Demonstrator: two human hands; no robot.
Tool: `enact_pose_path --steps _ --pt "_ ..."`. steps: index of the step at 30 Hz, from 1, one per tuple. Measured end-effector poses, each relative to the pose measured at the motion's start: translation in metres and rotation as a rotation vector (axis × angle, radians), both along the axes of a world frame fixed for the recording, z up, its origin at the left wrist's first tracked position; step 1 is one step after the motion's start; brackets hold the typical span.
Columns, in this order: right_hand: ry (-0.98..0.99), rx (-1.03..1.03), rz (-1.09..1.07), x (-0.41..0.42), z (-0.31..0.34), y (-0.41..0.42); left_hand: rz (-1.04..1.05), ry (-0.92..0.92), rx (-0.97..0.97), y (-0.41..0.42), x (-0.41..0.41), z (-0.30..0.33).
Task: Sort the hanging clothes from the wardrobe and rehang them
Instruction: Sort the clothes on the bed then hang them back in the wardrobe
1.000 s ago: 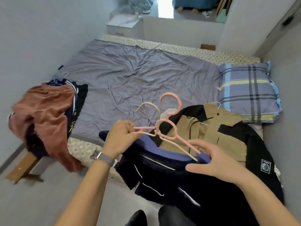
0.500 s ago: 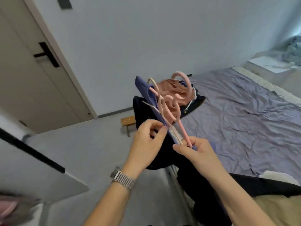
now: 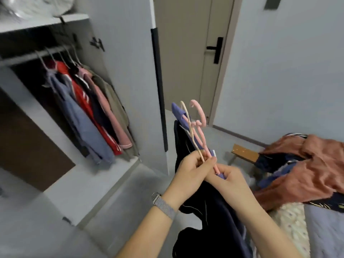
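Legible text, labels, brands, numbers, signs: none. You will find no readable lettering on anything in view.

wardrobe rail [image 3: 28, 56] blurred, dark garment [image 3: 214, 220] cut off below

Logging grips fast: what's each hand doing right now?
Left hand: pinching the cream hanger.
Right hand: gripping the pink hanger carrying the dark garment.
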State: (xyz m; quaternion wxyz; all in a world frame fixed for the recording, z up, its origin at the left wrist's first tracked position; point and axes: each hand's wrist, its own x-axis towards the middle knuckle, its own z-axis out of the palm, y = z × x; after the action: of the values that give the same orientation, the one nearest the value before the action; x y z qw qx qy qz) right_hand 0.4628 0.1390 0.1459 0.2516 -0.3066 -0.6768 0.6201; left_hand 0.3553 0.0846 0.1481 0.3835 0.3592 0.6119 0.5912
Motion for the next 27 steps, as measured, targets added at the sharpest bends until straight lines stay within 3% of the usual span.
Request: enact_pose_path --steps 8,17,27 --pt "-0.059 -0.123 0.323 -0.141 -0.018 -0.035 0.375 -0.13 0.004 -0.06 -0.112 -0.018" --pt "-0.122 -0.093 0.603 -0.331 -0.022 -0.088 0.663 -0.115 0.029 -0.134 -0.28 -0.022" --pt "-0.128 -0.106 0.751 -0.52 -0.017 -0.067 0.904 -0.038 0.023 -0.121 -0.45 -0.006"
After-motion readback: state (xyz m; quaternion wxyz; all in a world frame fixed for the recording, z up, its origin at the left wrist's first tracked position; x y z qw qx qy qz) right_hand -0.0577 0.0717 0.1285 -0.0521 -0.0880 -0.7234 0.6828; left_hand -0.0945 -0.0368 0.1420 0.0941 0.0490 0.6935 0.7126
